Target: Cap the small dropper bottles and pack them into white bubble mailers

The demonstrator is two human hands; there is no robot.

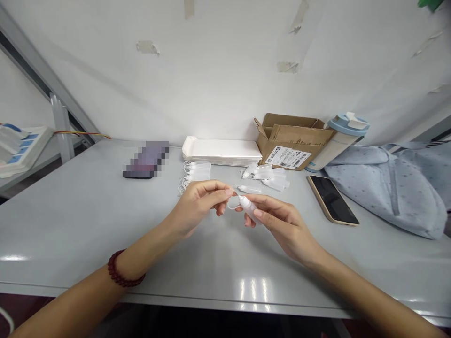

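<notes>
A small white needle-tip squeeze bottle (249,209) is tilted in my right hand (282,220), its body pinched between thumb and fingers. The bottle's thin tip points up and left, to the fingertips of my left hand (202,204), which pinch closed at its end. A thin white tether loop (230,205) curves from the bottle's neck toward the left fingers; any cap at its end is hidden. Behind the left hand, several similar bottles (199,171) lie in a row. A looser group of bottles (269,176) lies beyond the right hand, with a single bottle (251,189) nearer.
Against the wall stand a stack of white trays (223,149) and an open cardboard box (296,143). A tumbler (329,141) leans beside the box. A phone (333,199) and a light blue fabric bag (384,188) lie right; a pixelated dark device (146,159) lies left.
</notes>
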